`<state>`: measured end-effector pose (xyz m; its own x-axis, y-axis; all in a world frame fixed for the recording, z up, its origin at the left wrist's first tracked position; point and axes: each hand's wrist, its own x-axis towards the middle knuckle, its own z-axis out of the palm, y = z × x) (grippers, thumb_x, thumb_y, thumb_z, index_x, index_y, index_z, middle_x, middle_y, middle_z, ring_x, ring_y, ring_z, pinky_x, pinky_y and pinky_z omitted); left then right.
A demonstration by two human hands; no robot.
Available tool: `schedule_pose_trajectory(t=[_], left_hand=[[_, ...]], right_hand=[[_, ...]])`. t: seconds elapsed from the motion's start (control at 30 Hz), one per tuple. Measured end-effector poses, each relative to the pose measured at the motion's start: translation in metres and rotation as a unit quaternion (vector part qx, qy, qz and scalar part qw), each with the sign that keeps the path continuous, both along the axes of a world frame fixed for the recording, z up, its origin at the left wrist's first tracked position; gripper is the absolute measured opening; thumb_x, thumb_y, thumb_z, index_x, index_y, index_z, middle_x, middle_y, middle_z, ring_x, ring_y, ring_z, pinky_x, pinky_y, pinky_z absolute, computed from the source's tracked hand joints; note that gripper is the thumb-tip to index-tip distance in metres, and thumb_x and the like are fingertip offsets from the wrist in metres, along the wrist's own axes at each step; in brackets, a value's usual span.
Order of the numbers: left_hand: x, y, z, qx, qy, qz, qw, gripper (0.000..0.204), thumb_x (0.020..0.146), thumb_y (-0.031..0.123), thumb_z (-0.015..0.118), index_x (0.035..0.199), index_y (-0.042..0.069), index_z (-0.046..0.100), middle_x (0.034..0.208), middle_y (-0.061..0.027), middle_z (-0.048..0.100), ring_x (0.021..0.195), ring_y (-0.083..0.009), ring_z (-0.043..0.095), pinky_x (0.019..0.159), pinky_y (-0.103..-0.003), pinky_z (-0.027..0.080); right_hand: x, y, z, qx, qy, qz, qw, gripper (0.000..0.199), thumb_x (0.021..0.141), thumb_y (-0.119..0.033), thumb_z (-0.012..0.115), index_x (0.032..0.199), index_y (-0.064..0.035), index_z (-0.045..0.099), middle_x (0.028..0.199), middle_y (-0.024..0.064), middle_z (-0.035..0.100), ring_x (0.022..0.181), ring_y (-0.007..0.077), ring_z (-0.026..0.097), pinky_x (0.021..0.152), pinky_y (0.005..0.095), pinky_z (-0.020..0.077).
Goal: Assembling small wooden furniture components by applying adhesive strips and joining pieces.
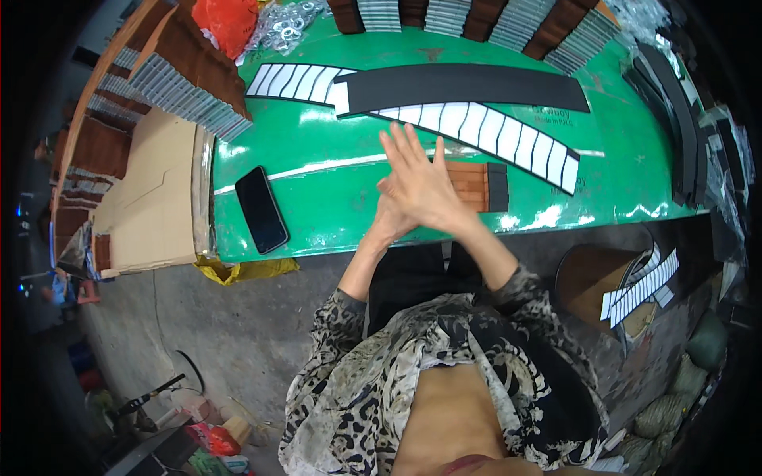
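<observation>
My right hand (426,181) lies across my left hand, its fingers stretched out and apart, with nothing seen in them. Underneath, my left hand (390,219) shows mostly at the wrist and heel; its fingers are hidden. Just beyond both hands is a brown slatted piece (467,184) with a dark grey end band (497,187), partly covered by my right hand. Farther up the green table, a curved black strip (468,86) rests over long strips with white segments (500,133) and black edges.
A black phone (262,209) lies at the left. Brown stacks with grey edges (190,79) stand at the left and far edge. Clear bags of rings (287,28) sit beside a red bag (225,24). Black strips (675,119) pile up at right; a brown bin (583,278) stands below.
</observation>
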<state>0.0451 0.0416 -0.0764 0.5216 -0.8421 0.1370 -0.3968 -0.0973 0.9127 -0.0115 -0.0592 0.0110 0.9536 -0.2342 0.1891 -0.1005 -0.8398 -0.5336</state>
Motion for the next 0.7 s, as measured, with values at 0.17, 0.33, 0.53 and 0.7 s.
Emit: schedule_pose_trajectory(t=[0.17, 0.33, 0.53, 0.7], left_hand=[[0.001, 0.005, 0.038, 0.037, -0.032, -0.006, 0.999, 0.117, 0.055, 0.029, 0.085, 0.143, 0.001, 0.013, 0.143, -0.0235, 0.024, 0.134, -0.0366, 0.024, 0.109, -0.042, 0.024], [-0.004, 0.006, 0.031, -0.017, -0.014, -0.008, 1.0, 0.107, 0.074, 0.067, 0.056, 0.144, 0.002, 0.009, 0.147, -0.0222, 0.017, 0.137, -0.0345, 0.019, 0.111, -0.044, 0.019], [-0.014, -0.009, 0.068, -0.018, 0.053, 0.099, 0.994, 0.068, 0.09, 0.039, 0.051, 0.14, -0.001, 0.026, 0.142, -0.0225, 0.03, 0.133, -0.0331, 0.029, 0.107, -0.041, 0.025], [-0.011, -0.026, 0.066, 0.013, 0.086, 0.142, 0.986, 0.048, 0.087, 0.02, 0.057, 0.128, -0.002, 0.045, 0.125, -0.0223, 0.05, 0.12, -0.0311, 0.047, 0.1, -0.037, 0.036]], right_hand=[[-0.037, -0.067, 0.027, 0.098, -0.287, -0.099, 0.948, 0.05, 0.098, -0.026, 0.032, 0.141, -0.0005, 0.024, 0.147, 0.0179, 0.024, 0.139, 0.0334, 0.012, 0.112, 0.0382, 0.0123], [-0.092, -0.075, 0.003, 0.182, -0.198, -0.2, 0.942, 0.053, 0.098, -0.035, 0.032, 0.138, 0.0004, 0.032, 0.144, 0.0184, 0.031, 0.138, 0.0317, 0.018, 0.111, 0.0378, 0.0162], [-0.097, -0.072, -0.018, 0.084, -0.111, -0.201, 0.97, 0.056, 0.097, -0.039, 0.033, 0.136, 0.0013, 0.035, 0.142, 0.0194, 0.034, 0.136, 0.0342, 0.023, 0.109, 0.0434, 0.0195], [-0.088, -0.064, -0.039, 0.036, -0.065, -0.185, 0.98, 0.048, 0.097, -0.031, 0.038, 0.133, -0.0001, 0.04, 0.14, 0.0168, 0.038, 0.134, 0.0335, 0.027, 0.107, 0.0512, 0.0217]])
